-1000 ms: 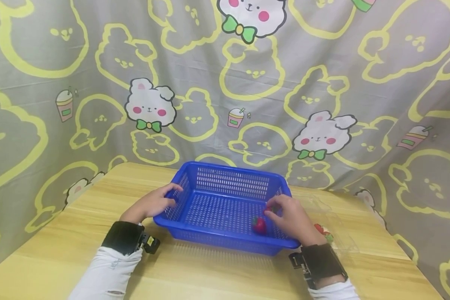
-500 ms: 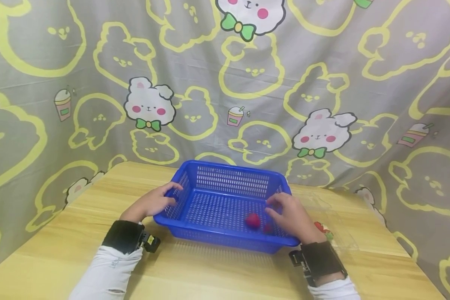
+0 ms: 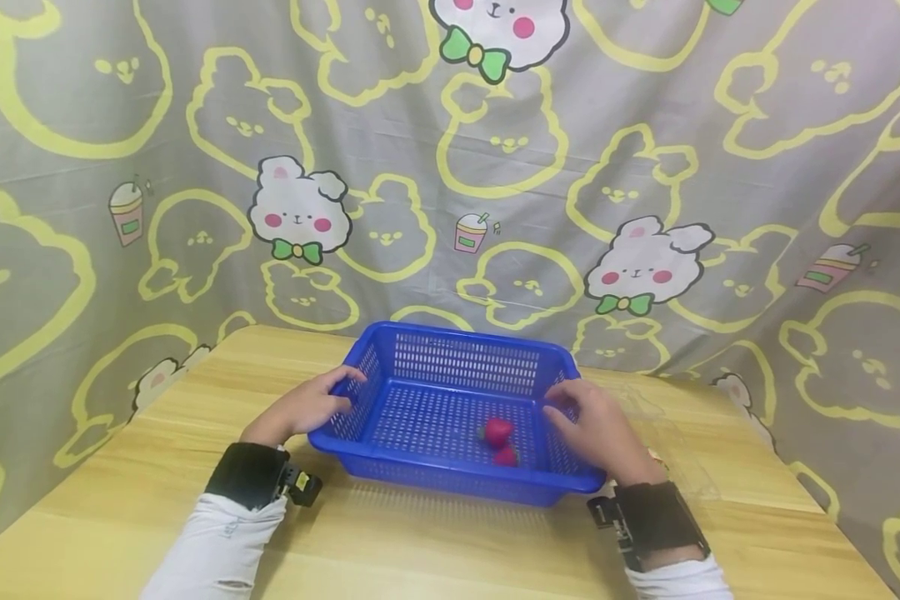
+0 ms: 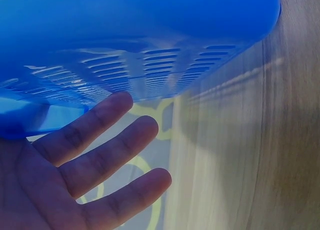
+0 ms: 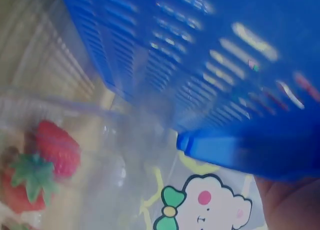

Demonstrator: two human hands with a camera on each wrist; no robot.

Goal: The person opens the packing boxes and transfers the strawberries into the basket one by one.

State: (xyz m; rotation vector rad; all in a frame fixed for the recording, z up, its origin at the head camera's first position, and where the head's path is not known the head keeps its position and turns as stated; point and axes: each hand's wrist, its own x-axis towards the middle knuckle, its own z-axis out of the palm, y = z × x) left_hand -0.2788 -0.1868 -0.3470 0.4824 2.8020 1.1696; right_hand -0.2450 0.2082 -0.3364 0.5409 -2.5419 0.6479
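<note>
In the head view, a blue plastic basket (image 3: pixel 450 475) with slotted walls stands on the table. My left hand (image 3: pixel 311 406) grips its left rim, thumb and index finger over the edge. In the left wrist view, three fingers (image 4: pixel 112 152) of that hand stretch out below the rim, outside the wall. Two red strawberries lie on the basket floor: one strawberry (image 3: pixel 498 432) behind the smaller-looking strawberry (image 3: pixel 506 457). My right hand (image 3: pixel 596 425) hovers over the right rim, fingers loosely bent, holding nothing visible. Its fingers are mostly hidden in the right wrist view.
A clear plastic box (image 3: pixel 693 467) sits to the right of the basket, partly behind my right arm. Inside it are several strawberries, including a red strawberry (image 5: pixel 57 147) seen in the right wrist view. A patterned curtain (image 3: pixel 390 125) hangs behind the wooden table (image 3: pixel 420 550).
My right hand has let go of a strawberry inside the basket and shifted right, toward the rim. Both strawberries have rolled left. The left hand has stayed at the left rim.
</note>
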